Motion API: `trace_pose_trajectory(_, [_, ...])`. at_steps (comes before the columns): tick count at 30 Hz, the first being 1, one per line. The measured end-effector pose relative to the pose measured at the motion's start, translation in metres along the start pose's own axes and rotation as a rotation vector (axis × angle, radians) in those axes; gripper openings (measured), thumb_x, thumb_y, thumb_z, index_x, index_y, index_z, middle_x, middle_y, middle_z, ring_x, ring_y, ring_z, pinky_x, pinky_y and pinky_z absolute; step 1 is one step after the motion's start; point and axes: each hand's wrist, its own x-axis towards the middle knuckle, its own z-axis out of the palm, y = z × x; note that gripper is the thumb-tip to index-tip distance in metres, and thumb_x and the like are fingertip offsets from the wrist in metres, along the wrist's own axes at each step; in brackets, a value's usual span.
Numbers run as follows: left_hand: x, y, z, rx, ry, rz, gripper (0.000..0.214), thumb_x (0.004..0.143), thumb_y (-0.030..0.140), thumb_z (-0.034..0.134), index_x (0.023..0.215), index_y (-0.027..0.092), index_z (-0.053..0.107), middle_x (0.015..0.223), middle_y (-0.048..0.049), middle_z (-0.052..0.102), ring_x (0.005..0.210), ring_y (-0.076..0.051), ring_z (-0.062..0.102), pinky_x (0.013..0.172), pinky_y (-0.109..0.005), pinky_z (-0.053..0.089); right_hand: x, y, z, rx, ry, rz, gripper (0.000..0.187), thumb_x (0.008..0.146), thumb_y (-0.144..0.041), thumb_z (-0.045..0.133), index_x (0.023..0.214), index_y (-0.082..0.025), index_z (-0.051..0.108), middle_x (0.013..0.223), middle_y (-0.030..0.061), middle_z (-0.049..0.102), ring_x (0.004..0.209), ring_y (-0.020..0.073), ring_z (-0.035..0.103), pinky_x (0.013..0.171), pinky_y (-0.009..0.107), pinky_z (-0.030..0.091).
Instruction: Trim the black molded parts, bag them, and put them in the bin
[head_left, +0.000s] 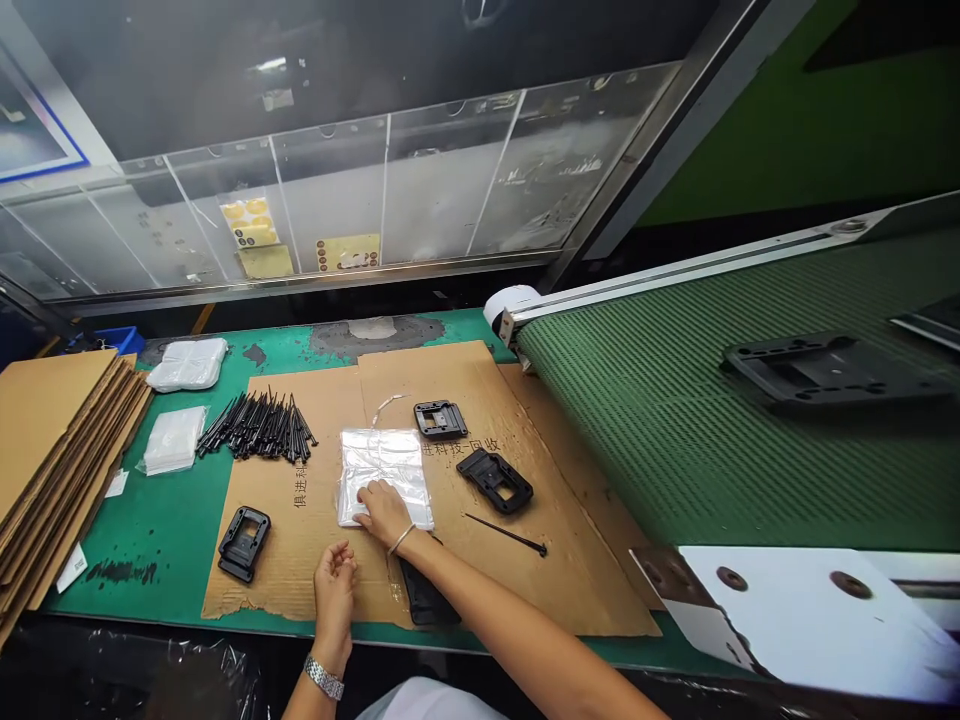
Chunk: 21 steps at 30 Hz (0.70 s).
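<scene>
A stack of clear plastic bags [382, 460] lies on the cardboard in front of me. My right hand [386, 515] rests on its near part, fingers and thumb bent together at the top bag. Beside it, nearer to me, my left hand [335, 585] hovers with loosely curled fingers and nothing visible in them. Partly under my right forearm is a black plastic part [426, 595]. Right of the bags lie two black frame-shaped plastic parts, one farther [441, 420] and one nearer [498, 482]. A single black pin-like rod [506, 535] lies below them.
Another black frame [244, 544] sits at left, below a pile of black rods [259, 425]. More bag stacks [174, 440] and stacked cardboard sheets [60, 470] are farther left. A green conveyor belt [637, 400] on the right carries a black part [825, 370].
</scene>
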Motion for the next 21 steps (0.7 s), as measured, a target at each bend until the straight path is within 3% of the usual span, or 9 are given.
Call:
trace_pose_trajectory(6, [0.041,0.001,0.003,0.2,-0.011,0.209,0.028,0.064,0.018,0.054,0.092,0.012,0.059,0.087,-0.0092,0.062,0.08,-0.018,0.057,0.077,-0.03,0.043,0.016,0.011,0.009,-0.038,-0.052,-0.001,0.007,0.079,-0.022,0.055,0.08,-0.017,0.06,0.089,0.0068,0.059,0.09,0.0202,0.049,0.074,0.029,0.033])
trace_pose_trajectory(11, [0.061,-0.002,0.004,0.374,-0.019,0.327,0.031,0.069,0.015,0.045,0.097,0.013,0.056,0.083,-0.008,0.061,0.077,-0.018,0.057,0.077,-0.032,0.044,0.013,0.011,0.008,-0.023,-0.055,-0.004,0.023,0.074,-0.03,0.062,0.092,-0.017,0.058,0.097,0.0072,0.056,0.093,0.0212,0.047,0.076,0.029,0.031])
trace_pose_trajectory(16, [0.065,0.002,0.005,0.521,-0.032,0.427,0.03,0.072,0.015,0.04,0.099,0.012,0.055,0.083,-0.0096,0.059,0.076,-0.019,0.056,0.074,-0.034,0.046,0.018,0.012,0.008,0.053,-0.062,0.056,0.008,0.078,-0.023,0.055,0.08,-0.018,0.061,0.087,0.0053,0.058,0.089,0.0187,0.048,0.074,0.028,0.031])
trace_pose_trajectory(21, [0.057,0.014,0.007,0.635,-0.07,0.582,0.033,0.075,0.016,0.039,0.102,0.012,0.057,0.1,-0.0139,0.056,0.098,-0.024,0.048,0.091,-0.042,0.036,0.026,0.02,0.01,0.213,-0.062,0.114,0.012,0.077,-0.016,0.05,0.074,-0.017,0.062,0.08,0.0044,0.061,0.084,0.0166,0.051,0.072,0.025,0.031])
